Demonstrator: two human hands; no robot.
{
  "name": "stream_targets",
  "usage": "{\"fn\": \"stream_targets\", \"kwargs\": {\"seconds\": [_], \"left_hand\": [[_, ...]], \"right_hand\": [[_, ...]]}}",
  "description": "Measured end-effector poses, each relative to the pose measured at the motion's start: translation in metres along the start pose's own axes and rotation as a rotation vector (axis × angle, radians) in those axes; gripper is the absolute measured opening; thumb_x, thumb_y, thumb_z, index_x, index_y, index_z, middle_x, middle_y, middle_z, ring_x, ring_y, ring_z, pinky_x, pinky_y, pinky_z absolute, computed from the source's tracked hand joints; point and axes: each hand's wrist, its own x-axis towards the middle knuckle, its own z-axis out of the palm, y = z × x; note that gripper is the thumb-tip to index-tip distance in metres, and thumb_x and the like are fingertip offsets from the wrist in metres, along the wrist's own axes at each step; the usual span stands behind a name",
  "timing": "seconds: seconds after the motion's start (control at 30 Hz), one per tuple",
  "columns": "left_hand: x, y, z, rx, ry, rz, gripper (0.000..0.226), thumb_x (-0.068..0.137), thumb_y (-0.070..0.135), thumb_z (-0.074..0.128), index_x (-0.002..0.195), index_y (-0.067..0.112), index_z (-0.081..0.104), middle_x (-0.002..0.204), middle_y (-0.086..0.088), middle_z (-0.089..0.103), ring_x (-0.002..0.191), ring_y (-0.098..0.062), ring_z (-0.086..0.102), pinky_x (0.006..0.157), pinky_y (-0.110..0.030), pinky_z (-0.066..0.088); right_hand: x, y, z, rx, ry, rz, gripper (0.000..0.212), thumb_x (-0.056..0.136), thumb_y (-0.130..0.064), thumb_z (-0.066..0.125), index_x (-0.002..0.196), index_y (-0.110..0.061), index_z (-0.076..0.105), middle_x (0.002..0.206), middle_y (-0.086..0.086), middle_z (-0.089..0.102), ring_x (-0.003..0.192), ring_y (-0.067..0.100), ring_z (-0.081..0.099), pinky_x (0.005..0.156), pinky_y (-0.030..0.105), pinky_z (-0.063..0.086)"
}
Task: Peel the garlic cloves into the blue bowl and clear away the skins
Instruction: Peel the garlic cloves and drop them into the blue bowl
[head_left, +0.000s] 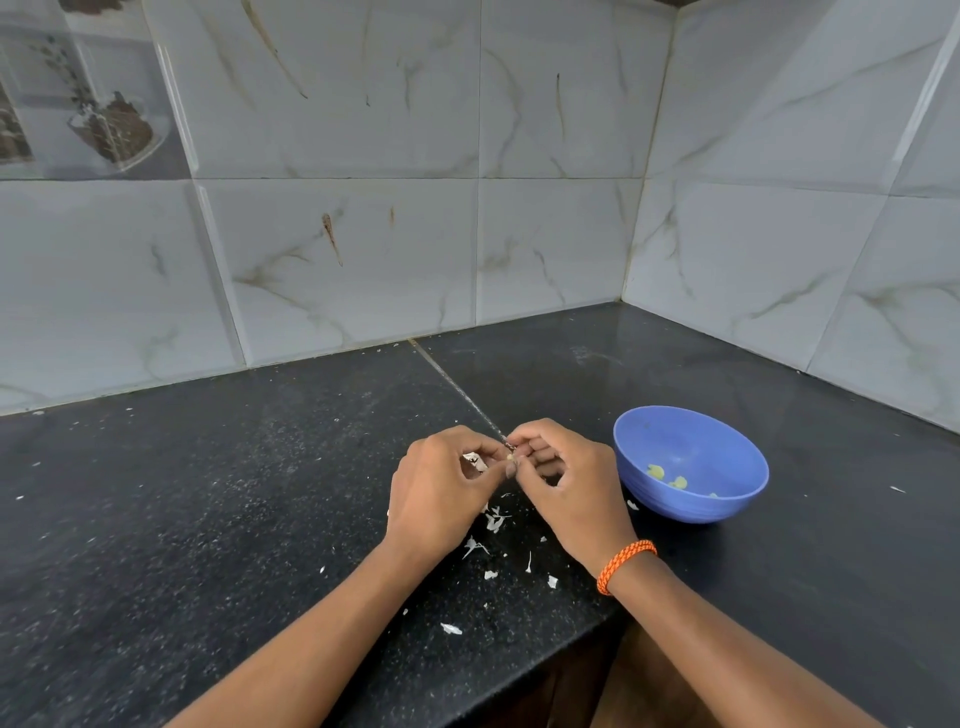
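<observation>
while left hand (441, 488) and right hand (563, 480) pinch one garlic clove (510, 457), blue bowl (691, 462) just right, skins (493, 522) near counter edge

Two bare forearms are showing from the lower edge, with no sleeves covering either. The left hand (436, 488) is wearing nothing: no ring, no band. The right hand (566, 483) is wearing, at the wrist, a braided cord bracelet (623, 564) patterned in orange with darker flecks.
</observation>
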Motion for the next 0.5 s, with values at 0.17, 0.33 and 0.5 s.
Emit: {"fn": "stream_targets", "kwargs": {"seconds": [0.17, 0.33, 0.5], "left_hand": [[0.0026, -0.0051, 0.0002, 0.058, 0.03, 0.012, 0.008, 0.09, 0.041, 0.086, 0.085, 0.039, 0.08, 0.088, 0.028, 0.074, 0.069, -0.003, 0.066, 0.067, -0.032, 0.056], [0.0036, -0.0047, -0.0014, 0.143, 0.017, 0.066, 0.011, 0.091, 0.043, 0.085, 0.083, 0.041, 0.078, 0.086, 0.027, 0.072, 0.066, -0.001, 0.063, 0.064, -0.032, 0.053], [0.0029, -0.0036, -0.0039, 0.168, 0.027, 0.074, 0.015, 0.091, 0.04, 0.085, 0.079, 0.042, 0.077, 0.083, 0.03, 0.072, 0.07, -0.001, 0.064, 0.064, -0.03, 0.051]], "right_hand": [[-0.0006, -0.0014, -0.0002, -0.008, -0.025, -0.028, 0.018, 0.091, -0.007, 0.077, 0.104, -0.02, 0.076, 0.085, -0.009, 0.074, 0.081, 0.011, 0.073, 0.071, 0.029, 0.062], [-0.0003, -0.0001, 0.0002, -0.065, -0.061, -0.052, 0.029, 0.091, -0.002, 0.075, 0.112, -0.023, 0.074, 0.09, -0.011, 0.073, 0.084, 0.011, 0.072, 0.073, 0.03, 0.062], [0.0011, -0.002, 0.0019, -0.134, -0.064, -0.048, 0.029, 0.09, -0.006, 0.073, 0.103, -0.029, 0.061, 0.08, -0.01, 0.068, 0.069, 0.015, 0.064, 0.066, 0.039, 0.058]]}}
